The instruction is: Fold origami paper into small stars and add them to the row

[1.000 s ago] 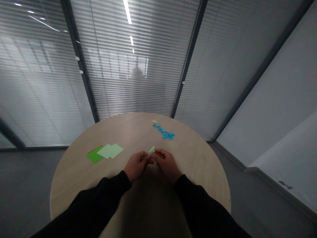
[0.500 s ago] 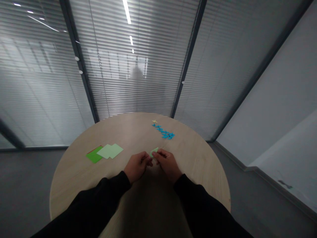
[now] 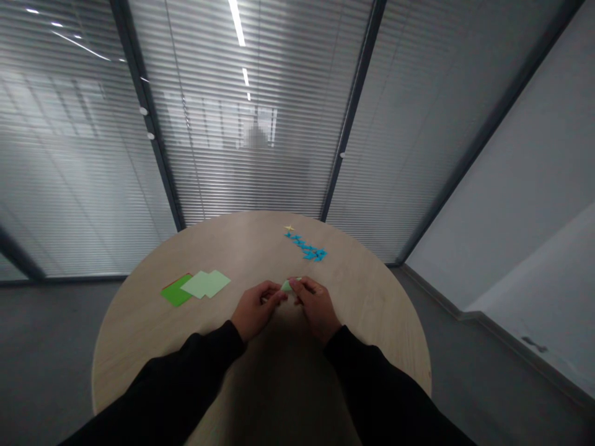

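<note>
A small piece of pale green paper (image 3: 286, 286), apparently folded, is pinched between my two hands above the near middle of the table. My left hand (image 3: 256, 310) has its thumb and fingertips closed on the paper's left end. From the other side, my right hand (image 3: 316, 305) grips it between thumb and fingers, covering much of its right part. The exact shape of the fold is hidden by the fingers.
Pale green paper sheets (image 3: 207, 284) overlap a brighter green sheet (image 3: 175, 291) on the left of the round wooden table (image 3: 149, 334). Several small blue folded pieces (image 3: 307, 248) lie beyond my hands, with a yellow one (image 3: 289, 228) at their far end. Blinds (image 3: 251, 179) stand behind.
My right fingers have shifted slightly up and over the pale green paper, so less of its right corner shows. My left hand keeps nearly the same place.
</note>
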A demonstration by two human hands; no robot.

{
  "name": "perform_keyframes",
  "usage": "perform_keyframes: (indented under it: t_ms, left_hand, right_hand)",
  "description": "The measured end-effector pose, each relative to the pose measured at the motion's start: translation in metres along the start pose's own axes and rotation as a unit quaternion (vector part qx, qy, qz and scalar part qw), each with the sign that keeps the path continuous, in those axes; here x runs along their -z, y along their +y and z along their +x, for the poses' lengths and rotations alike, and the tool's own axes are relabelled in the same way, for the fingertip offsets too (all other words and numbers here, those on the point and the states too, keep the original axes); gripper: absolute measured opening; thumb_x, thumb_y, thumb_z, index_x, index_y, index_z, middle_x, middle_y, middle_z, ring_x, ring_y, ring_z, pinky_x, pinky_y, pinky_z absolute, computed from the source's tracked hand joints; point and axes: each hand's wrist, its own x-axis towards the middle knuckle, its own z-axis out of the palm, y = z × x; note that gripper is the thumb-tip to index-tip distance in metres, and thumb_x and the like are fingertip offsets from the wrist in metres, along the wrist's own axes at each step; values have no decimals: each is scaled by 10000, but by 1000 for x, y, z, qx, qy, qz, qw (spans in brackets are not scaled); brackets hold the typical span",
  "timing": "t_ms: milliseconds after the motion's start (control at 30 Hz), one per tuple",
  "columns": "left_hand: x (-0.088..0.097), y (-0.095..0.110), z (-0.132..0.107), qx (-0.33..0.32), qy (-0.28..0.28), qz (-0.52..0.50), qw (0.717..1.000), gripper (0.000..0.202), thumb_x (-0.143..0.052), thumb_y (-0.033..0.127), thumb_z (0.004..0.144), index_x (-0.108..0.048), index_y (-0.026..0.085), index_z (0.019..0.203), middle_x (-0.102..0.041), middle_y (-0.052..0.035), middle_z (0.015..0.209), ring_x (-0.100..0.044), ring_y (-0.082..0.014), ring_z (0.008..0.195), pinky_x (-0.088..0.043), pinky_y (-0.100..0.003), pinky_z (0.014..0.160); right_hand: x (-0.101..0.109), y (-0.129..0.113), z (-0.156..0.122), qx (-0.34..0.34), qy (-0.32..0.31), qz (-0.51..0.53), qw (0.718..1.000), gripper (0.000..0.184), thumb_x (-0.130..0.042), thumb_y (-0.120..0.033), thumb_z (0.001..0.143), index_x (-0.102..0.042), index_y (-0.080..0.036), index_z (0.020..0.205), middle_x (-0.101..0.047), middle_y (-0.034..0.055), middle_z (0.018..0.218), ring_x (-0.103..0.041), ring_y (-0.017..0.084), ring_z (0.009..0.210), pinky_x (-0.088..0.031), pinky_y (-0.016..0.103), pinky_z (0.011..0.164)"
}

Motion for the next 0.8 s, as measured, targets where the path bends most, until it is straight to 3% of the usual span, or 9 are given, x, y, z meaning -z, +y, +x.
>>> perform_keyframes:
  t_ms: [200,367,500,633,800]
  left_hand:
    - [2,-2,3,41,38,-127,990,340,-651,501,843,-673,162,862,-713,-56,795,-630,-164,702,-487,-292,687]
    - [-3,-1,2,97,39,-259,960,374,-783,476,741,-673,143,871,-691,-25,733,-641,-140,672,-503,-269,680]
    - [-7,-2,1,132,59,-342,929,357,-845,415,695,-680,130,830,-688,-16,696,-636,-116,643,-507,-241,662]
    - [-8,0,1,137,70,-402,903,363,-886,360,656,-690,122,849,-719,-28,754,-652,-104,666,-532,-225,686]
    - [-7,2,2,135,82,-416,896,380,-893,343,657,-695,133,905,-722,-12,747,-670,-100,666,-546,-216,684]
  right_hand:
    - [0,5,2,-6,-14,4,1000,299,-704,-475,783,-686,-179,826,-542,-32,593,-470,131,552,-382,261,536]
    - [-2,10,2,3,-16,16,1000,290,-741,-410,752,-605,-202,901,-616,-16,733,-501,116,555,-408,246,522]
    - [0,5,1,93,-34,-89,991,163,-678,-354,822,-623,-211,878,-613,-4,745,-527,128,593,-422,247,541]
    - [5,-2,0,239,-89,-216,943,139,-659,-298,865,-712,-223,970,-658,45,923,-559,133,661,-471,269,618]
    - [9,-3,2,267,-98,-255,924,133,-655,-311,908,-741,-222,955,-673,57,951,-568,136,652,-490,276,623]
